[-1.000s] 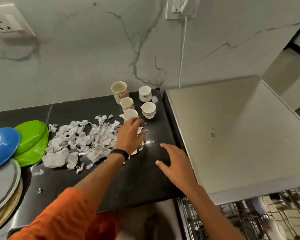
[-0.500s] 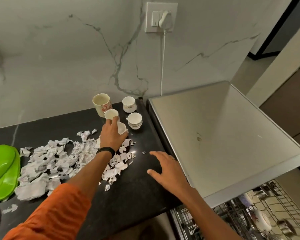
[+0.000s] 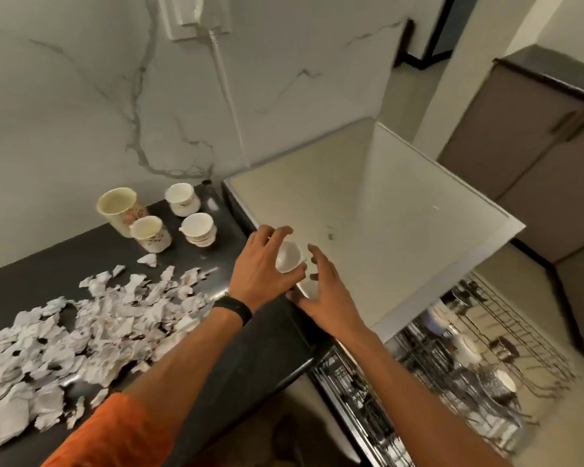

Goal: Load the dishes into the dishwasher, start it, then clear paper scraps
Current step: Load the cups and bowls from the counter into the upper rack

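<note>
- The small cup (image 3: 288, 259) is off the surface, held in the left grip (image 3: 260, 267) with fingers curled round it. It's over the near-left corner of the dishwasher top (image 3: 385, 214).
- The right grip (image 3: 324, 298) is wide, fingers spread and holding nothing, just beside the cup. Looks to me like a hand-over, or it's about to steady the cup.
- My guess on progress is that loading is only partway. The rack (image 3: 469, 358) is pulled out below with some stuff already in it. A mug (image 3: 117, 207) and three cups (image 3: 198, 229) sit at the back of the surface (image 3: 48, 264), not loaded yet.
- Scraps (image 3: 81, 325) are all over the surface, so that part isn't begun. The machine can't be started either with the rack out.
- Hard to see:
  - The rack is blurry, so I can't say what's in it.
  - The pale blob under the cup, by the right thumb, could be a reflection or a second cup. No idea which.
  - The dishwasher's controls are out of view.
</note>
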